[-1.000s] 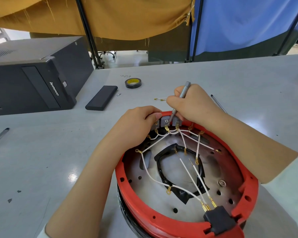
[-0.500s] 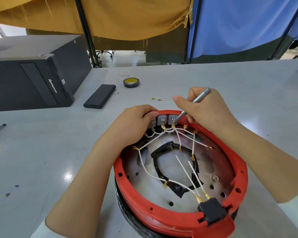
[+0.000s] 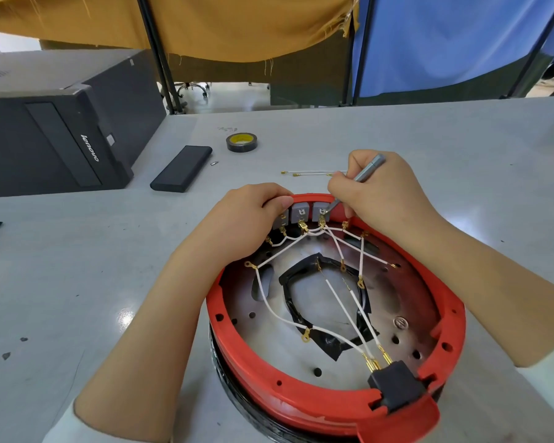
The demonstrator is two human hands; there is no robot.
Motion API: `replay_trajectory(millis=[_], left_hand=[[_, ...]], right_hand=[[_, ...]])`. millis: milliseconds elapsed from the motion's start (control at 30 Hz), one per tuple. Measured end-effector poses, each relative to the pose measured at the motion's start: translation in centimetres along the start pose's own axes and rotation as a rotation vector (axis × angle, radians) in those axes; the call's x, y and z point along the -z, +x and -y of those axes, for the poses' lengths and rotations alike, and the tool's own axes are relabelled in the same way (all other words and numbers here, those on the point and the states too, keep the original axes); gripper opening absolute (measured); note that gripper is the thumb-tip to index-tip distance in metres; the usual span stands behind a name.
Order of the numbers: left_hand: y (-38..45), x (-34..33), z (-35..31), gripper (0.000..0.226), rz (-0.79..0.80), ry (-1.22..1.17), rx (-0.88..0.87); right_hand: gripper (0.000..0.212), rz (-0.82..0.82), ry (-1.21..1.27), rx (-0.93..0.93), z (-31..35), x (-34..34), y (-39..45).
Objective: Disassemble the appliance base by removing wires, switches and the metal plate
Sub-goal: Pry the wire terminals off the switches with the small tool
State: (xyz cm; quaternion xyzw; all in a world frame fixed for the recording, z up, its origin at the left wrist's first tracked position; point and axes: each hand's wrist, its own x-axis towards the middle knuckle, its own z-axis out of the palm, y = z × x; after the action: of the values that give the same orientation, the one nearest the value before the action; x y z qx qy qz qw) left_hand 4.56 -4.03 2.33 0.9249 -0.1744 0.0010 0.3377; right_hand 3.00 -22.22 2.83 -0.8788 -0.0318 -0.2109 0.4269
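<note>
1. The red base [image 3: 301, 401] sits upside down on the grey worktop [image 3: 77, 266], close to the person, with the metal plate [image 3: 394, 302] showing inside its rim.
2. Left hand [image 3: 247, 225] curls over the far rim, thumb pressing beside the 3 grey switches [image 3: 301, 214]. That grip is closed on the base, steadying it.
3. Right hand [image 3: 384, 193] holds a thin grey screwdriver [image 3: 365, 172] like a pen, grip closed round its shaft, tip down at the terminal of the right-hand switch.
4. White wires [image 3: 269, 302] with gold connectors cross the plate and run to a black plug block [image 3: 397, 386] at the near edge. 2 loose wires [image 3: 311, 172] already lie on the worktop beyond the hands.
5. The step looks like freeing a connector from that switch tab. To do it well: keep the tip against the gold connector, not the grey plastic, and lever gently along the tab.
6. Keep the left thumb out of the tip's path; a slip here would jab it.
7. Judging by the wires attached, most of the job remains.
</note>
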Motion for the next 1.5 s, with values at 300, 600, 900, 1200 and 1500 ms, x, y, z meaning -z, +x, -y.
replay_trajectory(millis=[300, 600, 900, 1200, 1500], left_hand=[[0.0, 0.2, -0.1, 0.026, 0.015, 0.028, -0.002], [-0.1, 0.1, 0.0, 0.025, 0.006, 0.031, -0.013], [-0.1, 0.1, 0.0, 0.025, -0.005, 0.023, -0.012], [-0.1, 0.1, -0.1, 0.023, 0.013, 0.022, -0.022], [-0.3, 0.1, -0.2, 0.025, 0.014, -0.013, 0.000]], right_hand=[[0.029, 0.128, 0.057, -0.160, 0.4, 0.1, 1.6], [0.025, -0.034, -0.020, -0.058, 0.5, -0.4, 0.7], [0.027, 0.031, -0.011, -0.105, 0.2, -0.3, 1.2], [0.021, 0.408, 0.055, 0.081, 3.0, 2.5, -0.7], [0.020, 0.567, -0.587, 0.180, 3.0, 2.0, -3.6]])
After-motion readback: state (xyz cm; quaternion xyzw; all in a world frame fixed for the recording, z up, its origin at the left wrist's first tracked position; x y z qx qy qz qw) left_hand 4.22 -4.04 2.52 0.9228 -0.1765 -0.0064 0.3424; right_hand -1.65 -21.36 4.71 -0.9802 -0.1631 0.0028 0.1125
